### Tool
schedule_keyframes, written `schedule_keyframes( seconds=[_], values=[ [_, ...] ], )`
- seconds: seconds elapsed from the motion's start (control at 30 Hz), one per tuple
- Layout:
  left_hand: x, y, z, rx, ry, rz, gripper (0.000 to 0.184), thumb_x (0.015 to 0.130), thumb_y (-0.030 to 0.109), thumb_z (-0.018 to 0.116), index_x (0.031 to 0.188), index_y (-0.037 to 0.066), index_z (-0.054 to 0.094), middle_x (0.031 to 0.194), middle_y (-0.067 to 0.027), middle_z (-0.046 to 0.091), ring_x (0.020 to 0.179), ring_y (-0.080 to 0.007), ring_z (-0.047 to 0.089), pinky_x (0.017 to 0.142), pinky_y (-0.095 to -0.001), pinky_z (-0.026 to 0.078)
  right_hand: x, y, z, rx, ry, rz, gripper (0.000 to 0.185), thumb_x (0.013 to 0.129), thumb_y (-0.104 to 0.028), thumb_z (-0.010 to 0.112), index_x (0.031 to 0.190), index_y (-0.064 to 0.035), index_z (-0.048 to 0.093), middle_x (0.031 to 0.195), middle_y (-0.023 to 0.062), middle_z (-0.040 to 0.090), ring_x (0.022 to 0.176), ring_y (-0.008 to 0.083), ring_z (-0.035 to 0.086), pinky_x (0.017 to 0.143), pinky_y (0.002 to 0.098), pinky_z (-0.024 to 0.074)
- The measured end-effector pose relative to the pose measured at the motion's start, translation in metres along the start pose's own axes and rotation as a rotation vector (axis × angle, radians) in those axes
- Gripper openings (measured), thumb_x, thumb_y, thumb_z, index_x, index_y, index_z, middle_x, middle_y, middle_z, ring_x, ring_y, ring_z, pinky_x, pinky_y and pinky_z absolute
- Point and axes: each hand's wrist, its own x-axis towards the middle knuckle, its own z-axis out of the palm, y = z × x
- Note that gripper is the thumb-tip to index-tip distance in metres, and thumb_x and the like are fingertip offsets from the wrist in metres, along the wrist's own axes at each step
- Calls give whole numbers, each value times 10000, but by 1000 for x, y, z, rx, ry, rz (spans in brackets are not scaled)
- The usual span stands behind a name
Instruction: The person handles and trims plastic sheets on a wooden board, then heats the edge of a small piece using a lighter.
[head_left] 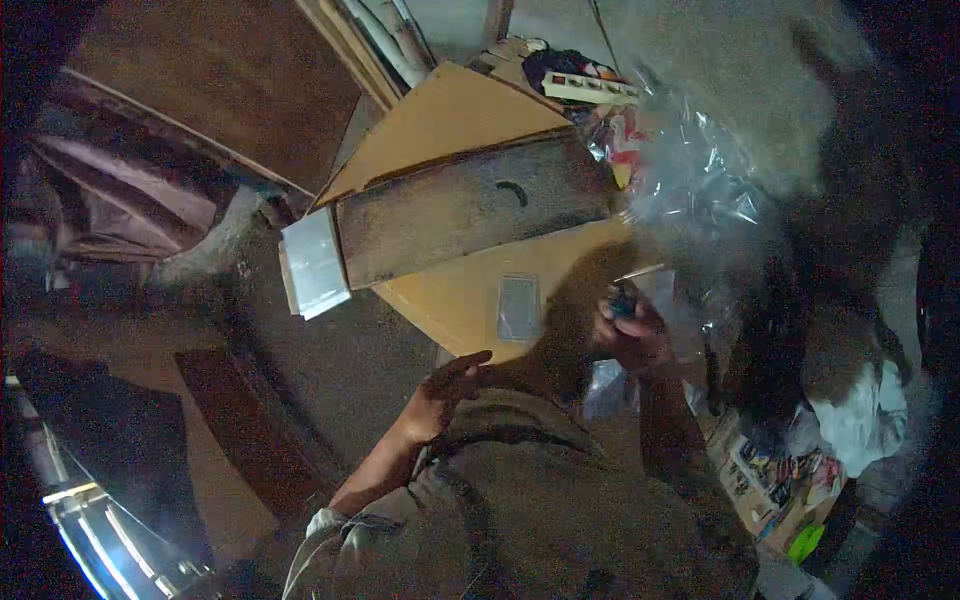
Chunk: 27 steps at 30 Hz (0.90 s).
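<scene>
My right hand is closed around a small tool with a dark blue handle; its exact kind is too blurred to tell. A thin pale strip shows just above that fist. Held over the near edge of the tan board, my left hand has its fingers stretched out and nothing in it. On the tan board between the hands lies a small clear rectangular piece. Farther up, a long worn dark plank with a black curved mark rests across the board.
A silvery-white block sits at the plank's left end. Crumpled clear plastic and a white power strip are at the upper right. A large brown panel stands upper left. Assorted items and a white bag lie lower right.
</scene>
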Motion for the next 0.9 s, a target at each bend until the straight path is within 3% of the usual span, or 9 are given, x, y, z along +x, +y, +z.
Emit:
schedule_keyframes(
  seconds=[0.03,0.17,0.23,0.27,0.33,0.43,0.63,0.83,0.9],
  values=[
    [-2,6,-1,31,5,-18,489,951,381,444,1295,33,456,1201,-120,566,1048,-197,542,872,-334,431,29,6,-18,-76,-83,49,241,846,-140,567,1073,-84,509,905,57,541,736,167,502,643,328,387],
    [-5,0,-15,-4,18,-29,496,953,392,435,1296,35,453,1212,-118,562,1088,-217,531,927,-347,406,112,18,19,-361,261,-18,128,861,-127,588,976,-79,558,771,7,548,618,115,481,568,282,395],
    [-10,11,-19,4,14,-3,492,956,387,429,1299,34,449,1219,-120,558,1100,-221,528,937,-347,401,151,19,3,-935,401,-181,226,851,-202,616,1029,-71,568,780,56,596,656,201,566,574,334,438],
    [-13,14,-21,18,5,8,489,959,382,424,1301,34,446,1226,-123,554,1112,-225,524,946,-346,397,169,18,-1,-945,393,-175,226,851,-202,616,1029,-71,568,780,56,596,656,201,566,574,334,438],
    [-14,5,-27,-21,39,-16,484,961,371,424,1303,30,442,1229,-135,550,1121,-227,521,946,-347,397,198,18,-7,-1899,635,-440,358,810,-255,662,1083,-47,560,861,136,637,762,328,621,645,397,482],
    [-21,2,-28,-71,80,-38,471,964,347,429,1307,24,436,1232,-155,545,1134,-232,516,949,-346,396,217,15,-14,-1932,549,-289,529,792,-338,670,1125,48,526,945,214,610,907,370,594,769,415,453],
    [-29,-6,-36,-174,112,-3,432,961,300,452,1286,15,463,1211,-161,555,1122,-226,519,954,-332,389,231,23,-14,-2190,550,-130,469,824,-299,632,1116,56,536,1002,266,590,934,403,580,771,448,457],
    [-42,-12,-33,-197,151,-1,417,951,278,477,1271,11,480,1193,-143,568,1104,-204,521,944,-321,390,214,51,28,-2366,452,-305,427,848,-263,602,1137,37,510,994,267,594,920,392,588,755,452,475],
    [-43,-19,-33,-171,140,24,416,946,271,485,1274,15,479,1190,-134,572,1097,-195,520,941,-319,390,219,61,24,-2099,559,-169,394,840,-247,606,1119,17,518,973,246,603,886,387,596,728,451,479]
  ],
)
